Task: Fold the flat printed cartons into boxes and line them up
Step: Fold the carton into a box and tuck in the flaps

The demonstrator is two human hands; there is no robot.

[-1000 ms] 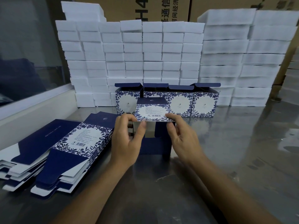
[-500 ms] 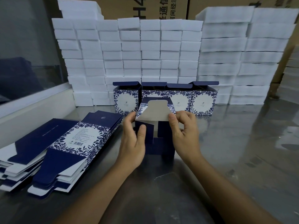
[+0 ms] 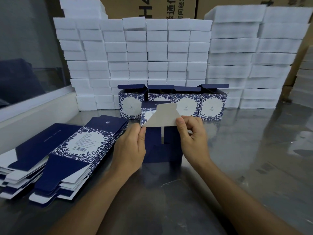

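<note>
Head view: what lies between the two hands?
The carton being folded: its grey flap spans the gap, the left hand and right hand each pinching a lower corner of it. Only the head view shows this.

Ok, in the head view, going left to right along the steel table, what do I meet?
Stack of flat cartons → left hand → half-folded box → right hand → bare steel table.

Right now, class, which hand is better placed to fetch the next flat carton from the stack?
Left hand: the stack lies directly beside it, while the right hand sits across the box.
</note>
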